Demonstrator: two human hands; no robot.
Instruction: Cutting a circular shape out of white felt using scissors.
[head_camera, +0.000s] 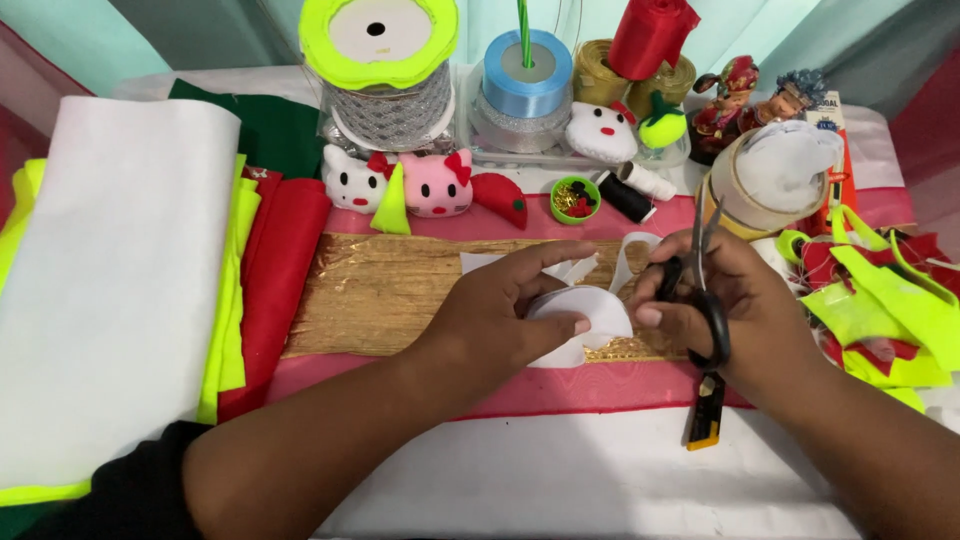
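Observation:
My left hand (500, 310) pinches a rounded piece of white felt (595, 310) over a gold glitter sheet (390, 290). My right hand (725, 300) grips black-handled scissors (705, 300), blades pointing up and away beside the felt. A curled white felt offcut (630, 255) hangs at the cut edge. Both hands meet at the middle of the table.
Stacked white, neon yellow and red felt (120, 280) lies left. Ribbon spools (385, 70), small plush cat heads (400, 185), thread spools (630, 190) and figurines (760, 95) line the back. Neon scraps (880, 310) pile right. A yellow-black utility knife (705, 410) lies below my right hand.

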